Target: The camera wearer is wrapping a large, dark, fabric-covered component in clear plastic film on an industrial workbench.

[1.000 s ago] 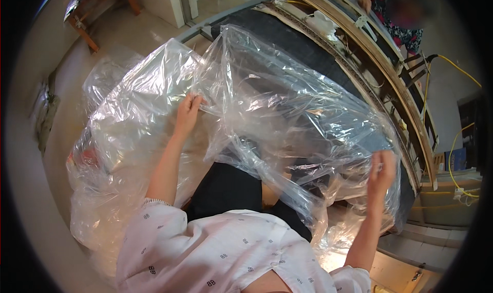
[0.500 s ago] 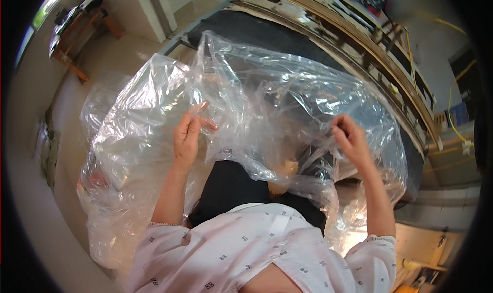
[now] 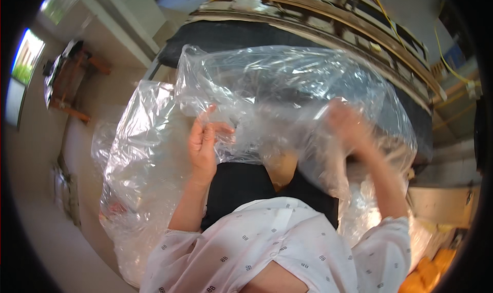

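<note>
A large, thin, clear plastic film [image 3: 138, 154] spreads in crumpled folds across my lap and over the edge of the black-covered table in front of me. Its left side hangs down toward the floor. My left hand [image 3: 204, 147] grips the film between thumb and bent fingers, the index finger pointing up. Farther right, my right hand [image 3: 352, 126] is smeared by motion; it looks closed, with a bunched, stretched strip of film running to it from the left. Its fingertips do not show clearly. Folds of film lie between the two hands.
The black table covering [image 3: 231, 35] lies just beyond the film, with a long wooden-railed frame [image 3: 308, 5] along its far side. A wooden stand [image 3: 69, 88] is at the far left. Yellow cables [image 3: 446, 62] hang at the right, above an orange item [image 3: 429, 272] low down.
My right hand has shifted slightly upward and is moving fast, pulling the film beside it. My left hand has moved a little right and down in view. The whole view has turned.
</note>
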Demonstrator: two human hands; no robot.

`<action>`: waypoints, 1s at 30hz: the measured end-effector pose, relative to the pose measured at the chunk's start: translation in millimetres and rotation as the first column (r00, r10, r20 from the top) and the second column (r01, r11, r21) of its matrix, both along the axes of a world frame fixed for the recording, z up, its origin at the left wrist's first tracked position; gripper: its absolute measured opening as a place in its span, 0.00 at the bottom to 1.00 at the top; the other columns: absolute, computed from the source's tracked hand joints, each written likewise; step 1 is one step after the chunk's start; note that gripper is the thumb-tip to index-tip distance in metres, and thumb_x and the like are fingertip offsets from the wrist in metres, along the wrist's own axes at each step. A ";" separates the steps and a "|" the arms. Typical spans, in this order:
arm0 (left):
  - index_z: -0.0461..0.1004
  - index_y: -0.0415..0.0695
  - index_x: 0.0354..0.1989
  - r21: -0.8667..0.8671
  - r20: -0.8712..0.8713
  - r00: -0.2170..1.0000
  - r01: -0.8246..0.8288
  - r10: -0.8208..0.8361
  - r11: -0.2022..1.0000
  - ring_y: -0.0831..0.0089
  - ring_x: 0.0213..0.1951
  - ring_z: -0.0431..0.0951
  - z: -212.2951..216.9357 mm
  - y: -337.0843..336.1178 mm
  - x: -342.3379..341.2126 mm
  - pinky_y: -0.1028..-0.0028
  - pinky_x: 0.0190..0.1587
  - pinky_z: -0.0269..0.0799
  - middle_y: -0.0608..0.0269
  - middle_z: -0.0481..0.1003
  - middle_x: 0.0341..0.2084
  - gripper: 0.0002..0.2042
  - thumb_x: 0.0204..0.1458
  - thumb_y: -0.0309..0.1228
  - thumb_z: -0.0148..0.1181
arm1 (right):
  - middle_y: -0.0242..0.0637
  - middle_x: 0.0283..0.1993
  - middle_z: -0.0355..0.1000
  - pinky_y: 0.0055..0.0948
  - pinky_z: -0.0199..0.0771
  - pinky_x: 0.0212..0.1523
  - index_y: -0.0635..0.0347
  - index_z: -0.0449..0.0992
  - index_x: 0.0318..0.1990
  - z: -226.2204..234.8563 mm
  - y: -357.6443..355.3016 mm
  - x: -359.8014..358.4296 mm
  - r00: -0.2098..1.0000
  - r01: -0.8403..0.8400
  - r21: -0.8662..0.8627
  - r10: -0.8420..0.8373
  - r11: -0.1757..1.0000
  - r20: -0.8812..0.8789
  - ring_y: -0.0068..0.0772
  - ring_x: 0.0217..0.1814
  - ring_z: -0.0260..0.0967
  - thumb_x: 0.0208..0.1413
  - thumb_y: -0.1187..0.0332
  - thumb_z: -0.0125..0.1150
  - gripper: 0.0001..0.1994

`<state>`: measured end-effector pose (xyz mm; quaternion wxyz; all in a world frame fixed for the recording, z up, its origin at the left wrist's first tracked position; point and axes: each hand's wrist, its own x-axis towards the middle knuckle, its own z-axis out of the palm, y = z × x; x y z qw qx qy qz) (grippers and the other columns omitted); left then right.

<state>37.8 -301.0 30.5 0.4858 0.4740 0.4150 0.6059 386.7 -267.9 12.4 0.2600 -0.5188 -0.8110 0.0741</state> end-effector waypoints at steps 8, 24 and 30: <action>0.66 0.37 0.51 0.130 -0.332 0.773 0.605 -0.541 0.785 0.67 0.41 0.76 -4.0 -23.7 89.4 0.74 0.45 0.69 0.57 0.75 0.38 0.16 0.53 0.18 0.45 | 0.32 0.40 0.69 0.21 0.64 0.39 0.61 0.71 0.44 184.5 -21.9 108.2 0.778 0.494 0.198 -0.329 0.847 -0.535 0.21 0.38 0.64 0.58 0.63 0.49 0.13; 0.76 0.45 0.26 0.454 -0.653 0.757 0.361 0.028 0.815 0.70 0.22 0.69 66.3 8.7 84.5 0.73 0.24 0.64 0.66 0.68 0.17 0.07 0.42 0.35 0.63 | 0.25 0.19 0.57 0.18 0.52 0.22 0.61 0.70 0.41 88.0 -54.2 -62.3 0.750 -0.322 -0.458 -0.072 0.829 -0.657 0.14 0.21 0.50 0.52 0.74 0.51 0.08; 0.73 0.39 0.29 0.085 -0.732 0.551 0.657 -0.400 0.749 0.72 0.29 0.69 91.3 48.0 84.3 0.76 0.30 0.64 0.63 0.69 0.27 0.08 0.45 0.31 0.62 | 0.33 0.17 0.61 0.21 0.57 0.21 0.60 0.71 0.41 87.2 -64.1 -74.9 0.784 -0.273 -0.405 -0.043 0.873 -0.620 0.20 0.17 0.54 0.50 0.75 0.51 0.10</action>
